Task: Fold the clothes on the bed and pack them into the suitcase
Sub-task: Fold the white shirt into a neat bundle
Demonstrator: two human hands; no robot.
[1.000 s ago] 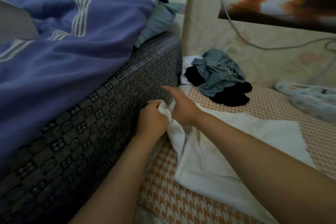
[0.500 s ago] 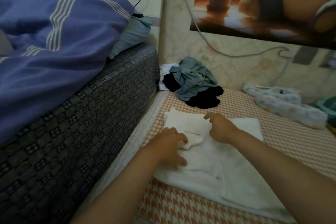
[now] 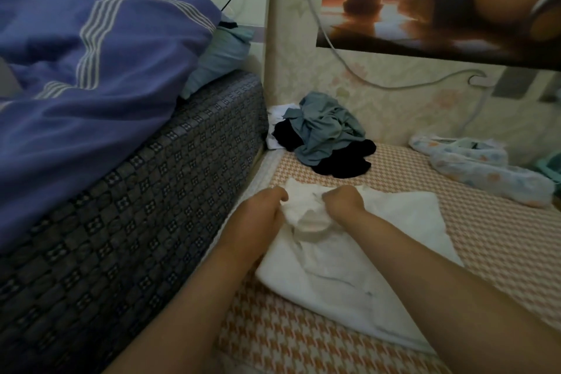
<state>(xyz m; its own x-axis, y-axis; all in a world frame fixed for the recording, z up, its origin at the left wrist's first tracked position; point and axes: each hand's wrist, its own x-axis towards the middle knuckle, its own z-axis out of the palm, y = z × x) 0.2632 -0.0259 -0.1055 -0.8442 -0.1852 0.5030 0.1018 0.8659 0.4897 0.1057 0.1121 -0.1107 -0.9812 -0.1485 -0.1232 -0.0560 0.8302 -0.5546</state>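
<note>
Folding step, mid-fold. Our left hand [image 3: 262,211] and right hand [image 3: 344,203] are both curled tight, each pinching the bunched near edge of the white garment [image 3: 406,209], which lies spread on the bed [image 3: 501,240]. Next, we judge: carry that edge across, lay it square, smooth flat. The pile [image 3: 328,133] by the wall waits unfolded. Suitcase not in view.

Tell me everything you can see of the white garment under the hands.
The white garment is soft, thin-looking cloth, partly folded into a rough rectangle, wrinkled, with overlapping layers. It lies on the orange houndstooth sheet, beside the dark patterned mattress. At its far end the left hand and right hand each grip a bunched part. What type of garment it is cannot be told.
</note>
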